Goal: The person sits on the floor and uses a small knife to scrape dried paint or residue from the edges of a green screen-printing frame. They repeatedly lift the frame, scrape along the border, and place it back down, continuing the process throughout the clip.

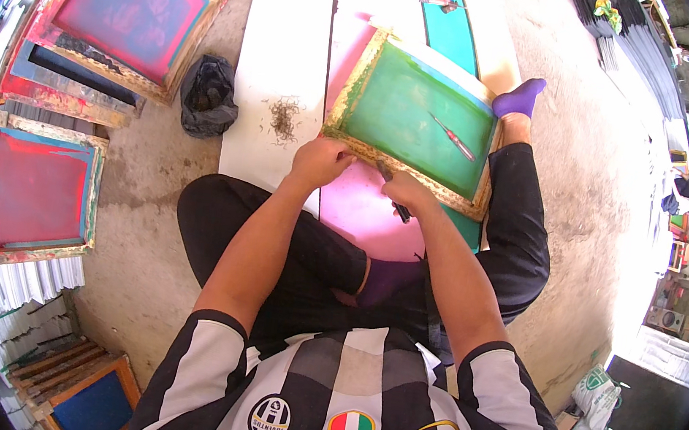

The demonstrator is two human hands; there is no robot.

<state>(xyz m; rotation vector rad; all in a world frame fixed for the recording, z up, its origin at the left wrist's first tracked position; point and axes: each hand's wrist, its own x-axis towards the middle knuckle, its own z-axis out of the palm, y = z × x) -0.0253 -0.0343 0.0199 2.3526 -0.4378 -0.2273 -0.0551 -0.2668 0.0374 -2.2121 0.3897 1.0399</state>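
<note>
A wooden screen-printing frame [345, 105] with green mesh lies tilted in front of me, its scuffed near edge toward my hands. My left hand [322, 161] is closed at the frame's near left corner, fingers curled against the wood. My right hand [409, 193] grips a black-handled hand tool [402, 213] whose tip meets the near edge; its exact kind is mostly hidden by my fingers. On the mesh rests a screwdriver [455, 139] with a reddish handle. Small brown bits [283, 120] are heaped on the white board [274, 46] left of the frame.
A hammer [437, 2] lies beyond the frame. Left on the floor are a black plastic bag [209, 98] and red-stained screen frames [97, 187]. My purple-socked foot [521, 98] touches the frame's right side. Another person [685, 193] is far right.
</note>
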